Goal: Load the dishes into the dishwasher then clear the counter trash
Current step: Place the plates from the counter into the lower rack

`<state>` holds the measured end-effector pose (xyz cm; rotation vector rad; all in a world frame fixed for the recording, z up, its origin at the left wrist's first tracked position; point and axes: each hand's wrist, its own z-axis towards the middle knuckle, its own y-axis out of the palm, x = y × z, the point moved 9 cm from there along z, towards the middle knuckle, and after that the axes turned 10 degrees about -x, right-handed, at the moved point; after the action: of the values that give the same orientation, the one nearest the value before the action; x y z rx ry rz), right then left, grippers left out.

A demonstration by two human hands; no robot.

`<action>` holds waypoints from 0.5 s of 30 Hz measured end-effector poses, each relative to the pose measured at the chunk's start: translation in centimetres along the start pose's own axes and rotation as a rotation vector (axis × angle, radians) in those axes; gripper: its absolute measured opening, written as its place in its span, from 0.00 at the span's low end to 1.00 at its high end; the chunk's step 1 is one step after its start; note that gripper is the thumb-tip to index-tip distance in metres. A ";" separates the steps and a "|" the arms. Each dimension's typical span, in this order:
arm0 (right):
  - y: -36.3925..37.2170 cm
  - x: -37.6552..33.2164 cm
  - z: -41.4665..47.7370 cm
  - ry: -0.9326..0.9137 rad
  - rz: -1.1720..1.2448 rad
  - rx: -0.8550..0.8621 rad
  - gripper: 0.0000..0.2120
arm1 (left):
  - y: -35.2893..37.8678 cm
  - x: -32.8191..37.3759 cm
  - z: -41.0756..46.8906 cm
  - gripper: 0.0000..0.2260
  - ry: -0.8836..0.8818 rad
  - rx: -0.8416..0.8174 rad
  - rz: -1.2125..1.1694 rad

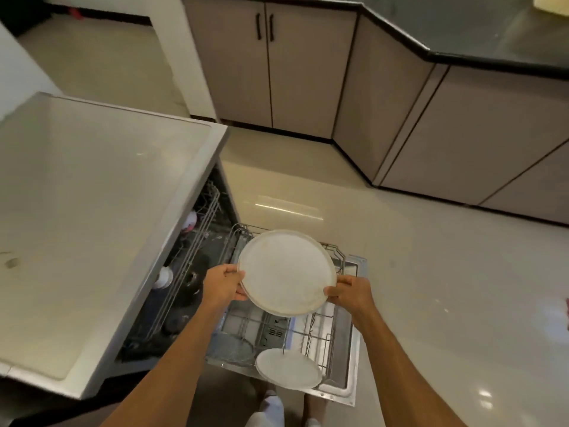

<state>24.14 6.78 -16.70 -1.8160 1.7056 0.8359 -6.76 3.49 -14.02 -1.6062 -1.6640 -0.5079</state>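
A large white round plate [286, 272] hangs above the pulled-out lower rack [326, 340] of the open dishwasher. My left hand [223, 283] grips its left rim and my right hand [351, 292] grips its right rim. Another white plate [288, 369] stands in the rack's near end. The upper rack [197, 241] sits inside the machine under the counter, with a white cup [163, 277] and dark items in it.
A pale counter top [92, 211] covers the dishwasher on the left. Grey cabinets [277, 72] with a black counter [462, 29] run along the back and right. Glossy tiled floor [431, 288] lies to the right. My feet [271, 408] stand by the dishwasher door.
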 end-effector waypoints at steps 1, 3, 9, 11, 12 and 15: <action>-0.1 0.8 0.4 0.016 0.003 0.014 0.15 | 0.2 -0.5 0.9 0.06 -0.011 -0.014 0.013; 0.0 2.4 1.5 0.040 0.012 0.029 0.14 | 0.6 -1.7 2.8 0.05 -0.033 -0.035 0.040; -0.6 8.4 6.8 0.140 0.082 0.081 0.12 | 3.4 -7.3 9.4 0.01 -0.170 -0.096 0.084; -1.0 10.8 9.2 0.172 0.102 0.091 0.12 | 4.5 -9.4 11.8 0.03 -0.205 -0.089 0.108; -1.3 11.6 10.2 0.187 0.114 0.095 0.13 | 4.9 -10.1 12.9 0.04 -0.219 -0.083 0.112; -2.4 14.7 13.9 0.225 0.146 0.109 0.15 | 7.0 -12.8 16.8 0.04 -0.245 -0.074 0.113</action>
<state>25.58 7.07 -37.01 -1.7842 2.0042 0.5999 -4.98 8.22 -35.69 -1.8666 -1.7350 -0.3296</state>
